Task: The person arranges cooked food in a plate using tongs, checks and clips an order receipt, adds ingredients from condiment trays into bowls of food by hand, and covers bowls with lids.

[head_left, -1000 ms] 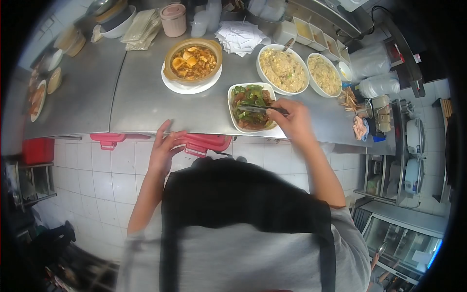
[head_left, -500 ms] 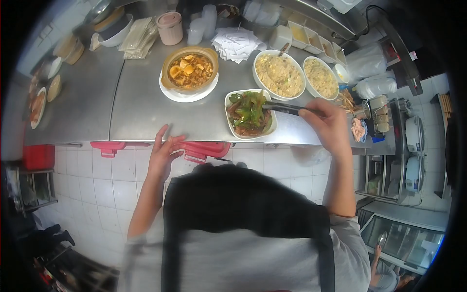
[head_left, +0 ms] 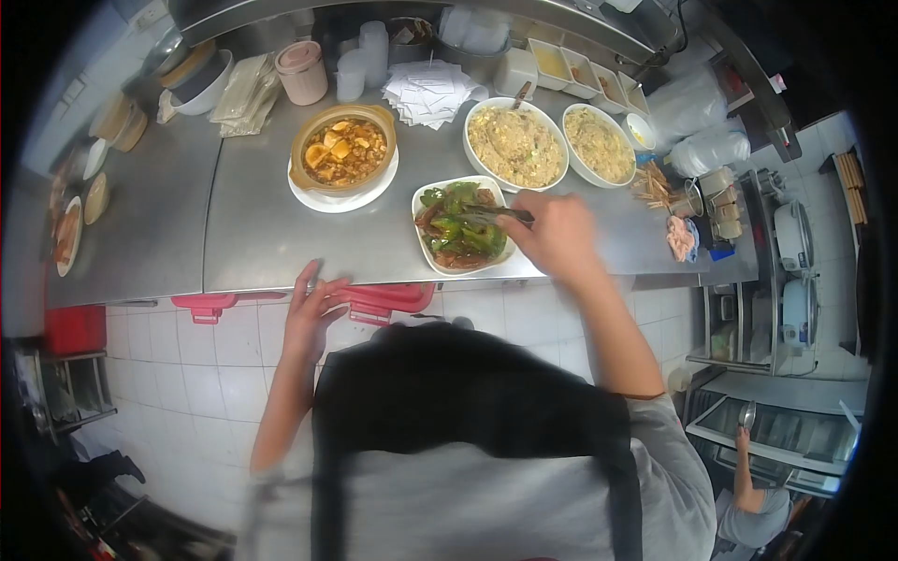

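Note:
My right hand [head_left: 558, 236] is closed around dark tongs [head_left: 496, 215], whose tips rest on the green peppers and meat [head_left: 460, 224] in a white square bowl [head_left: 418, 251]. The bowl sits near the counter's front edge. At that edge, left of the bowl, my left hand [head_left: 311, 309] holds nothing, its fingers apart. Behind and to the left, a brown clay pot [head_left: 297, 154] of tofu in sauce stands on a white plate [head_left: 382, 192]. Two white bowls of fried rice [head_left: 516, 145] [head_left: 600, 145] stand behind and to the right.
Paper slips [head_left: 433, 92], a pink canister [head_left: 301, 73] and a divided condiment tray [head_left: 580, 79] line the back of the steel counter [head_left: 253, 238]. Red containers [head_left: 388, 299] lie below the edge. Another person's arm [head_left: 744, 472] shows at the lower right.
My right hand swung out to the right with the tongs, then came back left over the square bowl. The whole scene has shifted slightly left in view. The other person shows more.

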Demonstrator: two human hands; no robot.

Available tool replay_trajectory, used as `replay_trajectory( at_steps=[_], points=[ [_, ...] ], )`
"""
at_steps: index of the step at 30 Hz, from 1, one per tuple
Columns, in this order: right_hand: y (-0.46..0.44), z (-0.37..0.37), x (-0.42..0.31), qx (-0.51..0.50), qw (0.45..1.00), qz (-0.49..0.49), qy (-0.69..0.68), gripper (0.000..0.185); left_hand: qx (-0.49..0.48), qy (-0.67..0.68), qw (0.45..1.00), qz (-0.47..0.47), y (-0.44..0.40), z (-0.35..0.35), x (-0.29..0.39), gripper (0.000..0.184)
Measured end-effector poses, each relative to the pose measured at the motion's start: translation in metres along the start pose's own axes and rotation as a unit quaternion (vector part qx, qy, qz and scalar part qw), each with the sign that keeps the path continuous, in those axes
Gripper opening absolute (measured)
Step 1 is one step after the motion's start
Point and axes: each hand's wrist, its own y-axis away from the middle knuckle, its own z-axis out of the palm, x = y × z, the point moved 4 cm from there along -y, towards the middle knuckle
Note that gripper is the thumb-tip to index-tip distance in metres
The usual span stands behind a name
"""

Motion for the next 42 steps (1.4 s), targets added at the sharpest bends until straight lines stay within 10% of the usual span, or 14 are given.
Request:
replay_trajectory(
  at_steps=[9, 23, 33, 37, 42],
  points=[
    [-0.054, 0.013, -0.026, -0.013, 0.958, -0.264, 0.108, 0.017, -0.026, -0.008, 0.999, 0.025, 0.002, 0.019, 0.007, 0.053],
    [0.002, -0.027, -0.002, 0.003, 0.968, -0.219, 0.121, 0.018, -0.007, -0.004, 1.000, 0.029, 0.009, -0.002, 0.000, 0.054],
    [0.030, -0.064, 0.069, 0.113, 0.992, -0.031, -0.035, 0.019, -0.206, 0.045, 0.974, -0.078, -0.006, 0.084, -0.058, 0.069],
    [0.076, -0.137, 0.218, 0.322, 0.928, 0.188, -0.022, 0.029, -0.182, 0.069, 0.976, -0.100, 0.014, 0.152, -0.037, 0.069],
    [0.111, -0.156, 0.418, 0.221, 0.848, 0.458, 0.147, 0.039, -0.137, 0.073, 0.983, -0.103, -0.009, 0.168, -0.084, 0.056]
  ],
)
